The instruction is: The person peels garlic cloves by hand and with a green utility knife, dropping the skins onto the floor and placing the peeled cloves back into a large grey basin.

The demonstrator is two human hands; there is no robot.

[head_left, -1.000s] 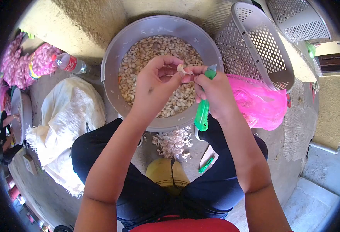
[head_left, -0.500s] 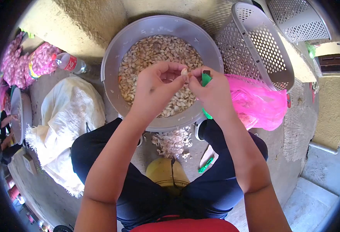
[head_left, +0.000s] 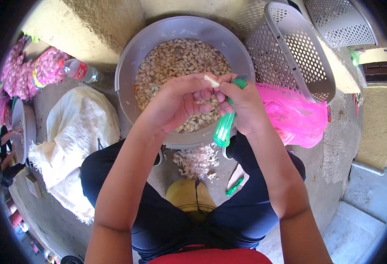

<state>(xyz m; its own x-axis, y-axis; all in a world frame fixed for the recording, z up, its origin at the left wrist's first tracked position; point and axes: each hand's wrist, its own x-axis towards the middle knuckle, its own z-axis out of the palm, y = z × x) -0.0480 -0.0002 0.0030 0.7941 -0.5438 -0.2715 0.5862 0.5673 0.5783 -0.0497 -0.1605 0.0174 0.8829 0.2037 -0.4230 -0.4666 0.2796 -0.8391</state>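
A pale garlic clove (head_left: 211, 81) is pinched between the fingertips of my left hand (head_left: 169, 101), above the basin. My right hand (head_left: 248, 103) grips a green-handled knife (head_left: 223, 128), its handle pointing down toward me and its short blade up past the thumb. The right thumb and forefinger also meet the clove's end. Below both hands, a large grey basin (head_left: 127, 83) holds many garlic cloves (head_left: 180, 55), seemingly in water. Papery garlic skins (head_left: 195, 162) lie heaped on the floor between my feet.
Right of the basin are a pink plastic bag (head_left: 297, 119) and a grey perforated basket (head_left: 286, 57). A white sack (head_left: 81, 127) and a cola bottle (head_left: 81, 71) stand left. Another green tool (head_left: 234, 188) lies near my right leg. Someone's hands reach a second basin (head_left: 24, 132) far left.
The knife has turned in my right hand, so its green handle now shows below the palm. My left fingers have spread a little, and the clove is more exposed.
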